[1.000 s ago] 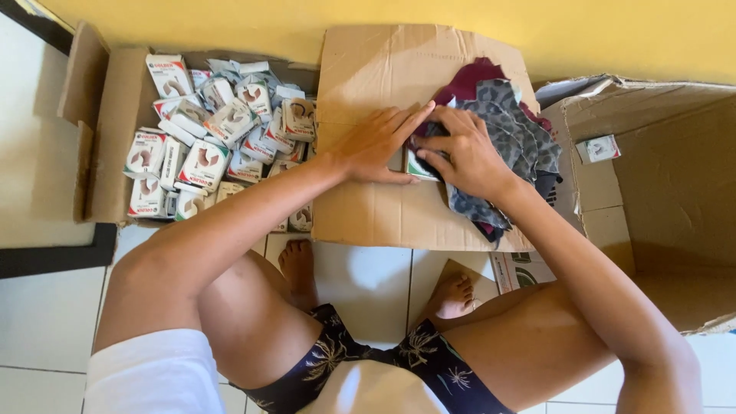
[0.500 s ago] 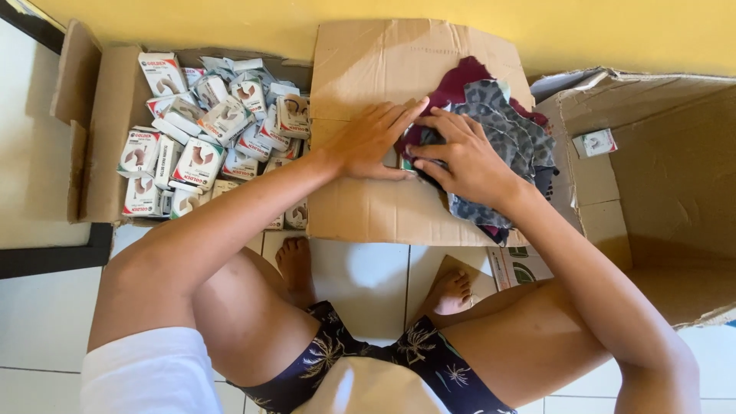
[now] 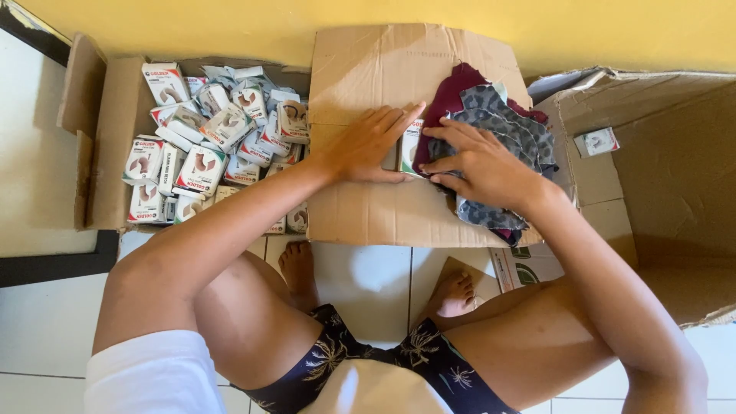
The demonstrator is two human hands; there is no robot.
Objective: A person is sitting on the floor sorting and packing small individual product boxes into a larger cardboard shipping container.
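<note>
Cardboard sheet [image 3: 368, 207] bears both hands beside the fabric pile [image 3: 498, 123].

- A yellow wall [image 3: 613, 31] is seen along the top.
- The floor [image 3: 46, 330] is laid with white tiles, brightly lit.
- A dark frame [image 3: 46, 264] is seen at the left.

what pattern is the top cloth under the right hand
Grey leopard-style spots on the top cloth, lying over a maroon cloth; the head view shows it.

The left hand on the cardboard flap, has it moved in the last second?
No. The left hand lies flat in the same spot on the cardboard flap, fingertips by the fabric pile.
</note>
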